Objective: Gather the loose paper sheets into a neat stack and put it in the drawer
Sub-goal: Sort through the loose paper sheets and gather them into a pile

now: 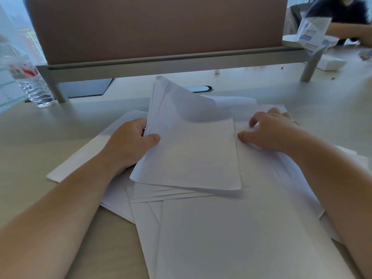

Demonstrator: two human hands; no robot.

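Loose paper sheets lie spread at the near edge of the desk. Farther back, the left hand pinches a small bundle by its left edge. The right hand rests loosely curled on the sheets beside it. Paper is light, floppy and slippery, so it is probably best held by its edges.

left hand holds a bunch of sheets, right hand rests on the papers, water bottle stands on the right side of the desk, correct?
Not quite. The head view shows the bottle on the left side of the desk. The left hand does hold a bunch of sheets, and the right hand rests on the papers.
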